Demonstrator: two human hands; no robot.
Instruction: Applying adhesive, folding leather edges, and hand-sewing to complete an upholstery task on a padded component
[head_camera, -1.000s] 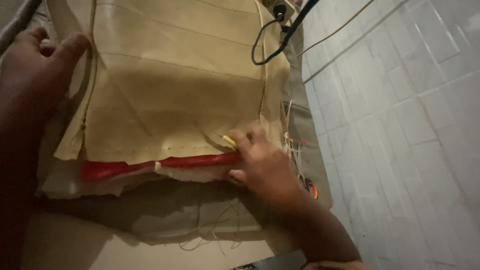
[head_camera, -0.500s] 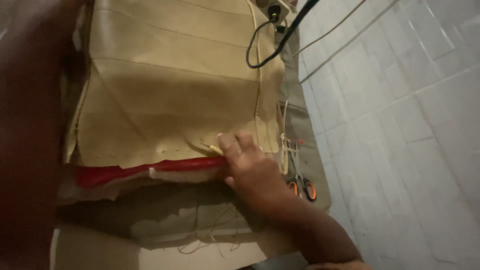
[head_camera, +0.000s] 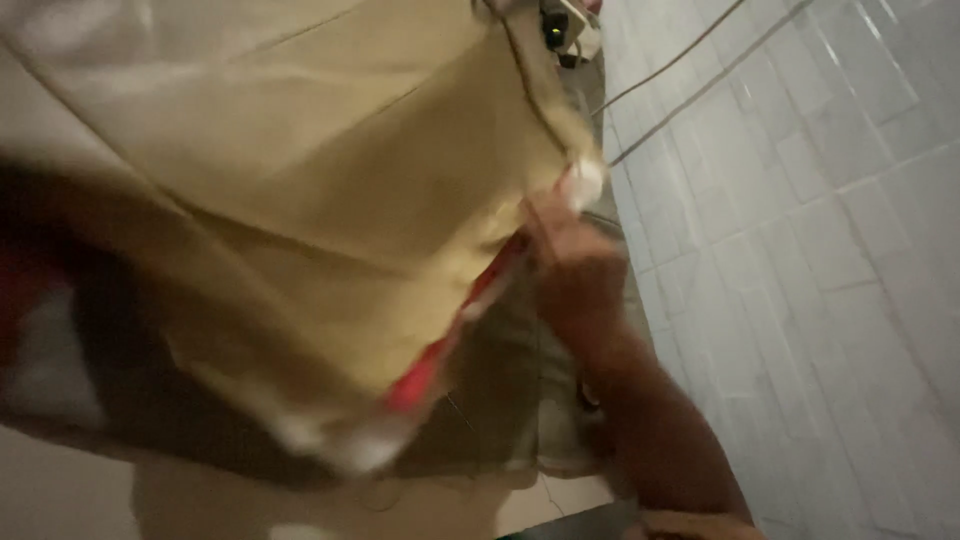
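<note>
A large tan, quilted fabric piece (head_camera: 330, 190) with a red strip (head_camera: 440, 350) along its lower edge is lifted off the surface and fills most of the view, blurred by motion. My right hand (head_camera: 575, 270) grips its right corner, fingers closed on the fabric edge and red strip. My left hand is hidden behind or under the raised fabric at the left; a dark blurred shape (head_camera: 110, 330) there may be my arm.
A white tiled wall (head_camera: 800, 250) runs along the right side. Black cables (head_camera: 680, 70) and a plug lie at the top right. More beige fabric (head_camera: 500, 420) lies beneath on the work surface.
The tan fabric, flat a second ago, has been lifted and swung up toward the camera. My right hand rose with its corner. My left hand went out of sight.
</note>
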